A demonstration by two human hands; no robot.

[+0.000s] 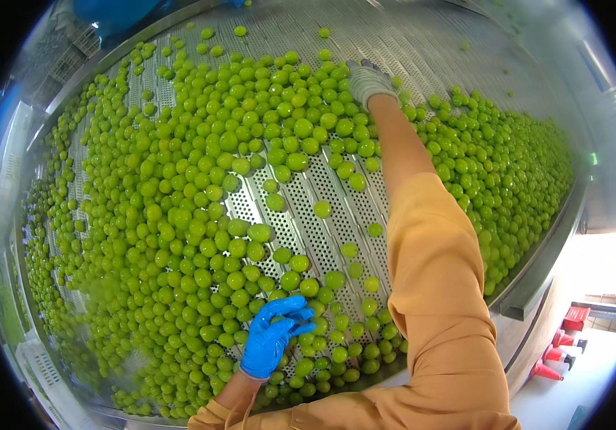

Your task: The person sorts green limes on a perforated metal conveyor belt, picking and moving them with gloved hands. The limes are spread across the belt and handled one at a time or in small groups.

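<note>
A thick spread of small, round, glossy green fruits (179, 220) lies over a perforated metal slat conveyor (316, 242). My left hand (271, 336), in a blue glove, is low over the near fruits. Its fingers are curled and apart, and no fruit shows clearly in its grasp. My right arm stretches across the belt. At the far edge of the heap, my right hand (370, 83) in a grey-white glove touches or hovers beside fruits. Its fingers point away from me and are partly hidden. Between the hands, scattered fruits lie on exposed slats.
A raised metal rim (541, 269) borders the belt on the right. Beyond it, several red-topped containers (560, 352) sit on a white surface (576, 381). Grey crates (74, 54) and something blue (117, 16) are past the far left rim. A denser pile (507, 161) lies right of my arm.
</note>
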